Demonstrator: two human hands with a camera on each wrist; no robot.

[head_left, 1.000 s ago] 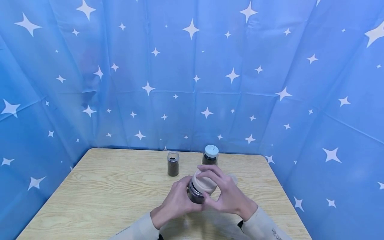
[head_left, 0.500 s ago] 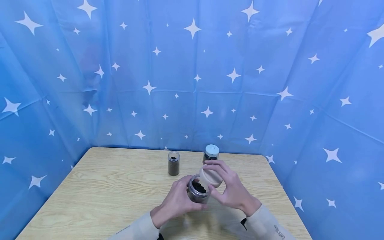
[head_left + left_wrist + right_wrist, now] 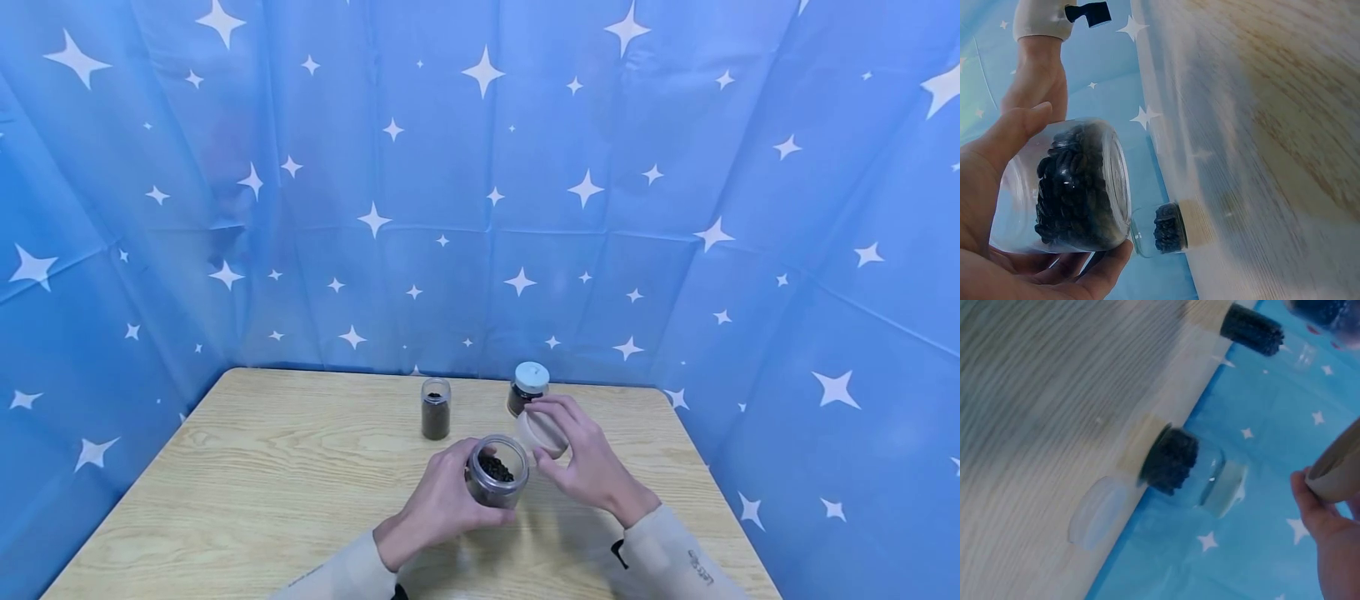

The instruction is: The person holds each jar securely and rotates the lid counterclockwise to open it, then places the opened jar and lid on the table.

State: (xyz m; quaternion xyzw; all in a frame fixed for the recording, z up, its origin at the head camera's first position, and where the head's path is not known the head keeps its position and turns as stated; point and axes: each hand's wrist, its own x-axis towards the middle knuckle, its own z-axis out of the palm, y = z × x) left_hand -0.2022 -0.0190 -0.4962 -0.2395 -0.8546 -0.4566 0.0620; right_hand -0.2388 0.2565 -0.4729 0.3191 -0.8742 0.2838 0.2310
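My left hand (image 3: pixel 438 500) grips a wide glass jar (image 3: pixel 491 497) around its side, above the table. Dark coffee beans (image 3: pixel 1072 187) fill part of it, and its mouth is uncovered and tilted. Just to the right, my right hand (image 3: pixel 588 462) holds a pale round lid (image 3: pixel 542 433) by its edge, apart from the rim. Thumb and fingers pinch that lid (image 3: pixel 1338 465) in the right wrist view.
Behind the hands on the wooden table (image 3: pixel 262 467) stand a narrow open glass jar (image 3: pixel 434 417) with dark contents and a jar with a pale blue lid (image 3: pixel 532 377). A translucent cap (image 3: pixel 1097 512) lies beside the lidded jar. A blue star-patterned curtain (image 3: pixel 450 158) surrounds the table.
The right hand has lifted the pale lid off the jar and moved it to the right, exposing the beans. The left hand has kept its grip on the jar almost in place.
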